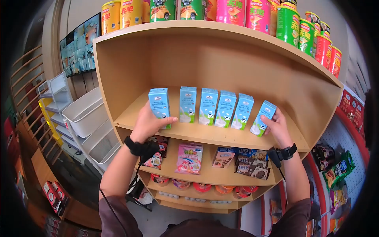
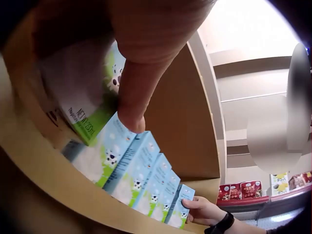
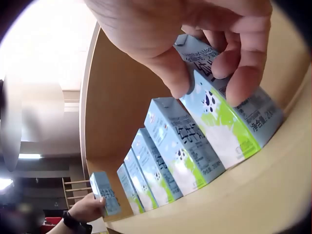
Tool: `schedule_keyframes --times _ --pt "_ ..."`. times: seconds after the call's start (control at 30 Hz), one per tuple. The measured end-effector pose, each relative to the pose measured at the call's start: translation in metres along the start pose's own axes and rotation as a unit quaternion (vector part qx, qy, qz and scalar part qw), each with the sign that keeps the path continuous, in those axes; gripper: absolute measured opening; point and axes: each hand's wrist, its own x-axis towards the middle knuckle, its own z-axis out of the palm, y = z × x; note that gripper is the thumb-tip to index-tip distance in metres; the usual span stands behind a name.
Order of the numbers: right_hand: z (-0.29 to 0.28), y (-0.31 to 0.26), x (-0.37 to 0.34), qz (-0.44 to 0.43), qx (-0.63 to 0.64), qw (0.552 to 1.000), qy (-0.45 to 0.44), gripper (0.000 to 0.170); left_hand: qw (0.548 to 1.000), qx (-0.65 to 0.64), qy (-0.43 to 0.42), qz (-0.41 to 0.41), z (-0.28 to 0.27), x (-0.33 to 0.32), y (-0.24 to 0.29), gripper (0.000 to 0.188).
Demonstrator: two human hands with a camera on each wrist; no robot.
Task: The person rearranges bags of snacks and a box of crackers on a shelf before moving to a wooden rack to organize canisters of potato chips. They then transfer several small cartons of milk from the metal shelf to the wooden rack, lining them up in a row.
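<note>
Six blue milk cartons stand in a row on the wooden shelf. The left hand (image 1: 149, 123) grips the leftmost carton (image 1: 158, 103), thumb across its front. The right hand (image 1: 278, 125) holds the rightmost carton (image 1: 263, 118), which leans in the head view. Between the hands stand the other cartons (image 1: 206, 107), untouched, with a wider gap beside the left one. In the left wrist view the left thumb (image 2: 136, 92) lies over its carton (image 2: 92, 109). The right wrist view shows the right thumb and fingers (image 3: 243, 80) pinching the near carton (image 3: 219, 126).
Snack canisters (image 1: 260, 15) line the top of the shelf unit (image 1: 213, 27). Snack packs (image 1: 189, 158) and cup noodles (image 1: 202, 187) occupy the lower shelves. White bins (image 1: 87, 110) stand at the left, and a rack with hanging bags (image 1: 339, 170) is at the right.
</note>
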Motion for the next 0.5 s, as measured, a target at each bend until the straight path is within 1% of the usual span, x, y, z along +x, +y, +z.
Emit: schedule_keyframes --times 0.03,0.07,0.17,0.3,0.37,0.4,0.5 --pt "-0.002 0.001 0.004 0.003 -0.009 1.000 -0.016 0.053 0.999 0.023 -0.016 -0.029 -0.002 0.005 -0.003 0.074" --pt "-0.004 0.004 0.006 0.006 -0.018 0.999 -0.031 0.055 0.997 0.001 -0.041 -0.059 -0.002 0.011 -0.013 0.077" --pt "-0.002 0.014 0.001 0.019 -0.032 0.997 -0.072 0.062 0.997 -0.016 -0.033 -0.061 0.000 0.023 -0.027 0.077" --pt "-0.005 0.029 0.003 0.029 -0.013 0.995 -0.096 0.070 0.997 -0.035 -0.063 -0.039 0.003 0.031 -0.026 0.078" --pt "-0.001 0.020 0.006 0.070 -0.029 0.991 -0.108 0.071 0.996 -0.043 -0.075 -0.019 0.010 0.038 -0.038 0.077" --pt "0.001 0.016 0.007 0.090 -0.036 0.989 -0.112 0.071 0.989 -0.120 -0.089 -0.001 0.016 0.043 -0.052 0.075" --pt "0.008 0.026 0.015 0.062 -0.026 0.992 -0.107 0.071 0.996 -0.044 -0.081 -0.020 0.018 0.038 -0.040 0.072"
